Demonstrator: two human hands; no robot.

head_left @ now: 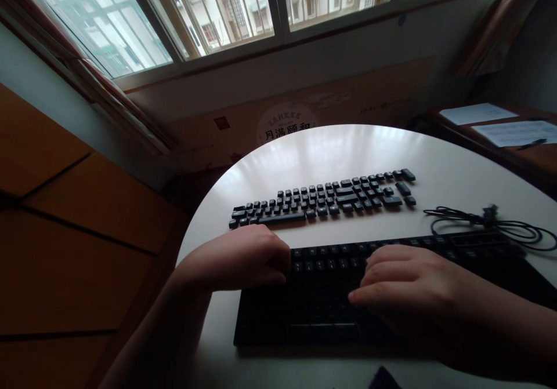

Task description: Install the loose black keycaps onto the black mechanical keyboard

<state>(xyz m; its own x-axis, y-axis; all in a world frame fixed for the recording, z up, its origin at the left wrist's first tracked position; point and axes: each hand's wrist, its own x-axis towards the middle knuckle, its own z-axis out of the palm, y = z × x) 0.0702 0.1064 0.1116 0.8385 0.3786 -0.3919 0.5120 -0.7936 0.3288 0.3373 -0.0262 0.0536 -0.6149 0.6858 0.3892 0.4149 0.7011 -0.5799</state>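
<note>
A black keyboard [331,296] lies on the round white table [348,151] close to me, most of its lower rows bare of caps. Several loose black keycaps [324,199] are laid out in rows on the table just beyond it. My left hand [243,257] rests curled at the keyboard's upper left corner, fingers folded in; what they grip is hidden. My right hand [404,287] lies over the keyboard's middle, fingers stretched flat and pointing left, touching the key area.
The keyboard's black cable [483,222] coils on the table at right. A window and a wall with a printed cardboard panel [287,125] stand behind. A wooden desk with papers [500,123] and a pen sits at far right; orange wooden panels at left.
</note>
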